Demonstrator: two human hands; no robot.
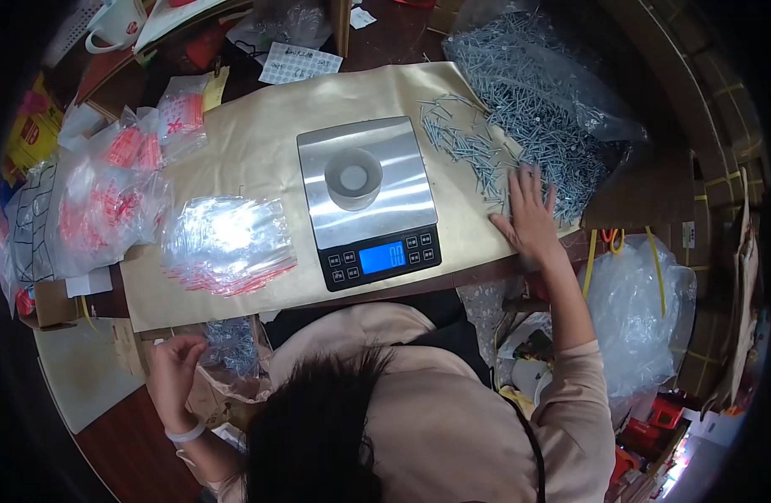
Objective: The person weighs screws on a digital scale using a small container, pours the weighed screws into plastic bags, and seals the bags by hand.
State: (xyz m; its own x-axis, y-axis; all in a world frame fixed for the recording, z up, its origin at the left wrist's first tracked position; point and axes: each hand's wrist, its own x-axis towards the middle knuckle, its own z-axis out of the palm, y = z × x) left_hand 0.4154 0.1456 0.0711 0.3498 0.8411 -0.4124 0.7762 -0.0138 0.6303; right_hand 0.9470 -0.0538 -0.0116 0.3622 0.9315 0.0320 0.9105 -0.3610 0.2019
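The right hand (pixel 529 216), fingers spread, rests against heaped screws (pixel 549 126); the left hand (pixel 174 365) curls near the gold mat (pixel 251 151), grip unclear.

I see right hand (pixel 532 214) spread at the screw pile (pixel 553 109), left hand (pixel 176 369) curled near the mat (pixel 259 159). Scale (pixel 368 225) reads 0.0, cup (pixel 353 178) on top.

Dark table (pixel 399 38) under gold sheet (pixel 255 138); on sheet: digital scale (pixel 398 210), loose screws (pixel 476 149), clear bags (pixel 228 239).

Cluttered workshop, with digital scale (pixel 370 225), heaped screws (pixel 545 109), plastic bags (pixel 228 236).
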